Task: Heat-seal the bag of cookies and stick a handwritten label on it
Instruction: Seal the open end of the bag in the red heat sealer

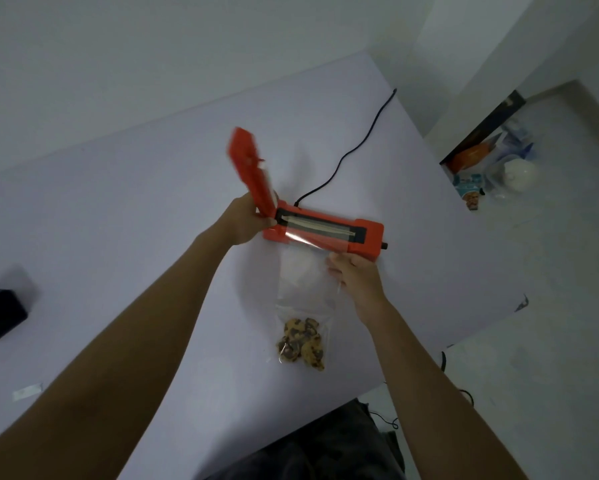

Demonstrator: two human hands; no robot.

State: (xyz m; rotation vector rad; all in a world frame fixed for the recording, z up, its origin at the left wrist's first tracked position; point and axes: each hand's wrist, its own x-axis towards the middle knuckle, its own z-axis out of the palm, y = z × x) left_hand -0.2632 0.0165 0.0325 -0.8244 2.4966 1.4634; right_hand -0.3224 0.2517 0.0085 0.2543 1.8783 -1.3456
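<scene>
The orange sealer (322, 230) sits on the pale counter (118, 237) with its lid (251, 171) swung up, so the heating strip along its bed is bare. The clear bag (305, 299) lies flat on the counter on the near side of the sealer, its open mouth laid over the strip and its far end resting on the sealer's bed. The cookies (301, 344) are bunched at the bag's bottom, well away from the sealer.

The left hand (247, 220) is closed around the hinge end of the sealer, at the base of the raised lid. The right hand (355, 275) has its fingers pinched together on the bag's right edge, just beside the sealer's front, seemingly lining it up.

With the lid up and blurred, I cannot tell whether the mouth is already fused; it looks more like placement ahead of pressing. A black cord (356, 143) runs off from behind the sealer. A small white slip (27, 391), perhaps a label, lies far to the left of the sealer; nothing is stuck on the bag yet, and no pen shows.
</scene>
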